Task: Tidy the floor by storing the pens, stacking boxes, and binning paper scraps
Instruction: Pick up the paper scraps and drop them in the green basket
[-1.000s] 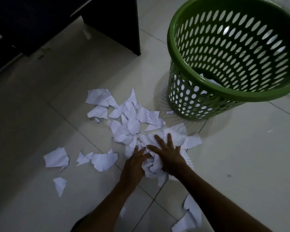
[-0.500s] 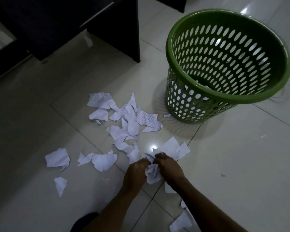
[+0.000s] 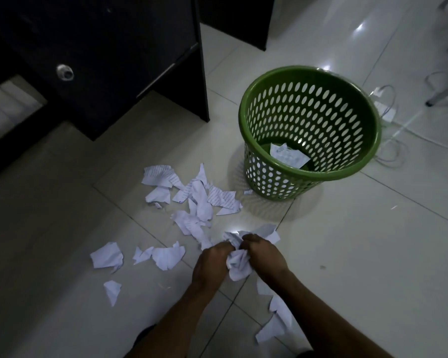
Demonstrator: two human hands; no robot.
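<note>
**A:** On the tiled floor (image 3: 373, 254), toward its far right side, what is standing there?

**B:** One green perforated bin (image 3: 309, 174) is standing upright. A single printed paper piece (image 3: 289, 155) is lying on its bottom.

**A:** And what are the hands doing?

**B:** The left hand (image 3: 212, 264) and the right hand (image 3: 265, 254) are both curling their fingers round one crumpled wad of scraps (image 3: 239, 264). They are squeezing it between them, on the near side of the bin and apart from it. Whether the wad is touching the floor, I cannot tell.

**A:** What is lying around them?

**B:** A loose heap of torn scraps (image 3: 199, 197) is spreading from the wad toward the dark desk (image 3: 114, 60). The pieces are overlapping too much for counting. Four separate scraps (image 3: 106, 258) are lying left of the left hand. At least two more pieces (image 3: 274, 324) are trailing beside the right forearm.

**A:** Is anything sitting between the wad and the bin?

**B:** One tiny scrap (image 3: 248, 192) is lying just beside the bin's base. A white cable (image 3: 388, 151) is looping on the floor behind the bin. One thin metal leg (image 3: 440, 96) is standing near the floor's far right edge.
</note>
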